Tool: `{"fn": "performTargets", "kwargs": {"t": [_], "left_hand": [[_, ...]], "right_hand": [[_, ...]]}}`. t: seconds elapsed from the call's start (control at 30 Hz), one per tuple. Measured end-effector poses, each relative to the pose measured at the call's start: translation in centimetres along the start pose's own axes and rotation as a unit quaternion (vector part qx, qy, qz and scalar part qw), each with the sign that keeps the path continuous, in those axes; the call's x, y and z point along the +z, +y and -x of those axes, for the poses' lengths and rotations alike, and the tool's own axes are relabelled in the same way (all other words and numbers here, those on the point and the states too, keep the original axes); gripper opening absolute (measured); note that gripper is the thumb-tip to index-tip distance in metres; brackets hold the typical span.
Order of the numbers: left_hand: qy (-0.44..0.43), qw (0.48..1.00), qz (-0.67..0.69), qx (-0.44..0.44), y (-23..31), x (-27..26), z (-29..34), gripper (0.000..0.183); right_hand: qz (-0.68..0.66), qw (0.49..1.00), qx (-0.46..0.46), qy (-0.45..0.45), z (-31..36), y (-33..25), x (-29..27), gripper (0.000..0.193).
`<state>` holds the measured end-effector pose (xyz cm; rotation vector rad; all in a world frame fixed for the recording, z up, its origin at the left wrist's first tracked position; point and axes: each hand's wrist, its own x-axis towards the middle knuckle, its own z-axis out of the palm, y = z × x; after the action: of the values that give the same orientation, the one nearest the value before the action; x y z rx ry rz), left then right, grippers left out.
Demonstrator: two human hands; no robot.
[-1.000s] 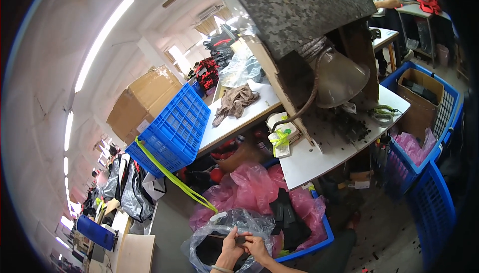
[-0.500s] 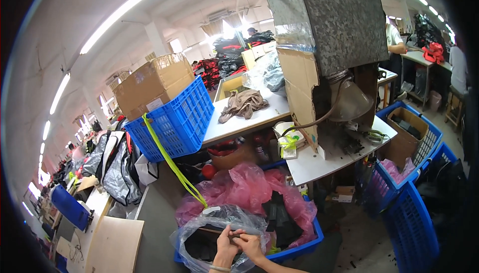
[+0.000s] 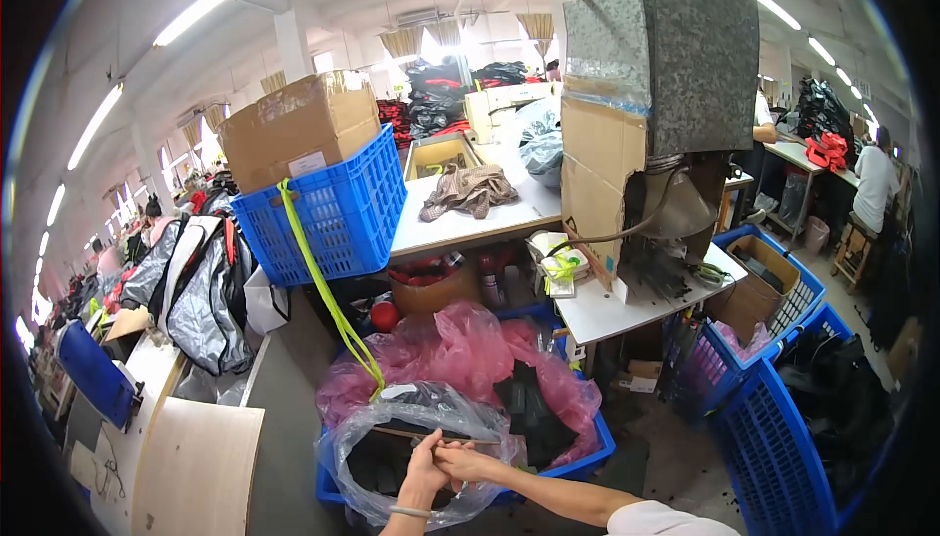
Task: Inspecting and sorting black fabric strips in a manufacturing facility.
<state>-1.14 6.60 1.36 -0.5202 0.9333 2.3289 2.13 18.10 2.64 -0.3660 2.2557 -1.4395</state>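
Note:
My left hand (image 3: pixel 423 469) and my right hand (image 3: pixel 464 462) meet over a clear plastic bag (image 3: pixel 354 450) with black pieces (image 3: pixel 380 460) inside. Both have their fingers closed, pressed close together; what they hold is too small to make out. A thin brownish strip (image 3: pixel 399 432) runs across the bag's mouth behind my fingertips; I cannot tell if they grip it. The bag sits in a blue crate (image 3: pixel 595 458) beside a pink plastic bag (image 3: pixel 460 355). Black flat pieces (image 3: pixel 534 414) lie within the pink plastic.
A yellow-green strap (image 3: pixel 318 277) hangs from a blue basket (image 3: pixel 323 233) carrying a cardboard box (image 3: pixel 294 130). To the right stand a small white table (image 3: pixel 636 311) with a lamp (image 3: pixel 681 208), and blue crates (image 3: pixel 774 438). A brown cloth (image 3: pixel 470 191) lies on the table behind.
The view has shifted, and more of my right forearm and its white sleeve shows. My hands stay together over the clear bag, fingers slightly rearranged.

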Motion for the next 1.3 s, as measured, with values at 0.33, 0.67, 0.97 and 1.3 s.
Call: {"fn": "performTargets", "kwargs": {"t": [0.33,0.67,0.97,1.3], "left_hand": [[0.066,0.990,0.086,0.088,-1.0,-0.8,1.7,0.038],[0.130,0.972,0.194,0.019,0.9,-2.2,3.4,0.044],[0.137,0.957,0.254,0.035,1.0,-8.6,-1.8,0.040],[0.169,0.927,0.322,0.090,5.3,-9.7,-1.7,0.037]], "right_hand": [[0.392,0.915,-0.060,0.068,4.9,-1.1,2.8,0.040],[0.263,0.960,-0.083,0.052,0.6,0.5,4.7,0.024],[0.129,0.961,-0.155,0.188,-1.4,5.4,4.1,0.024],[0.253,0.910,-0.122,0.304,-2.2,12.3,-1.1,0.012]]}}
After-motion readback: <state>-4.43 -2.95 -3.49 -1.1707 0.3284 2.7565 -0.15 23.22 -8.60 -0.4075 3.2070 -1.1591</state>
